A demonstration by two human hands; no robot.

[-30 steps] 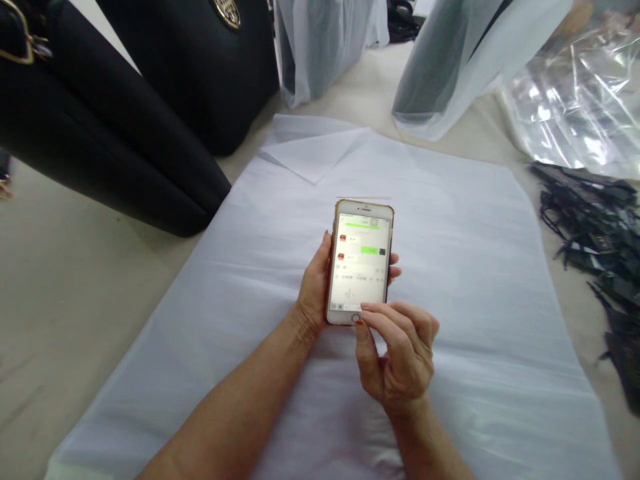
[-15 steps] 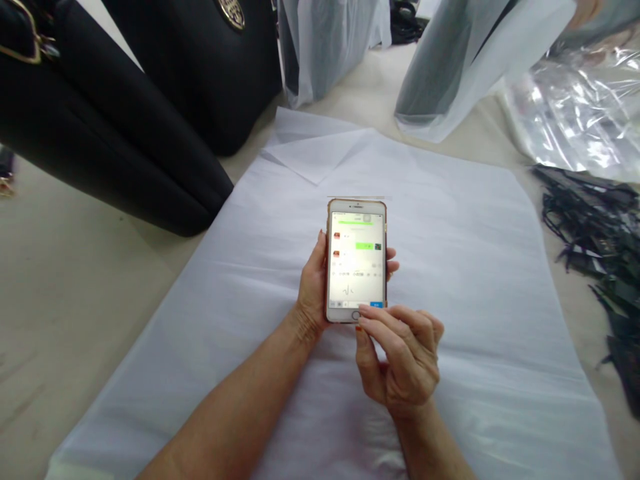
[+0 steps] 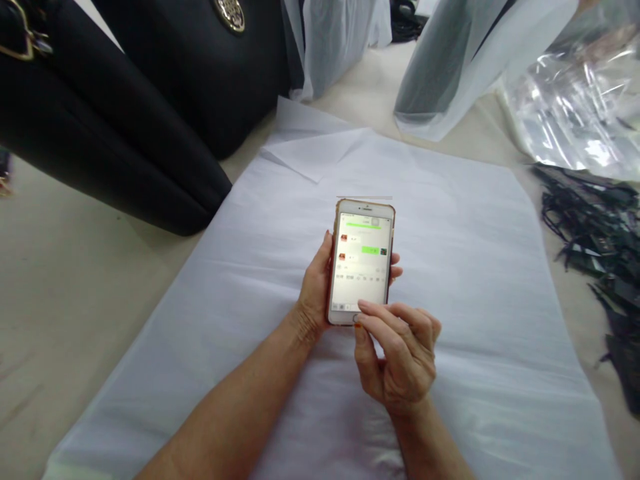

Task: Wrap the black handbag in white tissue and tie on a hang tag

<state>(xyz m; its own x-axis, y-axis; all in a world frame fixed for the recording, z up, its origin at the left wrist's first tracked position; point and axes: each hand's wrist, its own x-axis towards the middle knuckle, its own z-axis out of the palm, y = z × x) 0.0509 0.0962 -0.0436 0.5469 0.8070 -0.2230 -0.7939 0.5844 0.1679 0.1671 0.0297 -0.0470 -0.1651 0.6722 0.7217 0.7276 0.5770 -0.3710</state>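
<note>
A white smartphone (image 3: 361,263) in a gold-edged case lies upright in my left hand (image 3: 315,283), whose thumb runs along its left side while fingertips show at its right edge. Its lit screen shows a chat with green message bubbles and a blank area low down. Over the phone's bottom end is my right hand (image 3: 403,357), fingers bent and drawn together, the thumb tip close beneath the fingertips. Nothing shows in its grasp. One fingertip covers the lower screen; whether it touches the glass I cannot tell. Under both hands spreads a white sheet (image 3: 450,233).
Black handbags (image 3: 200,80) with gold fittings stand at the left and back left. Bags in translucent white wrapping (image 3: 435,80) are behind the sheet. Clear plastic bags (image 3: 575,113) and a heap of black strips (image 3: 590,220) lie at the right on the pale table (image 3: 100,267).
The phone has shifted slightly right and tilted in my left hand. Dark strokes on the lower screen have gone, and the row of characters above differs. My right hand has barely moved.
</note>
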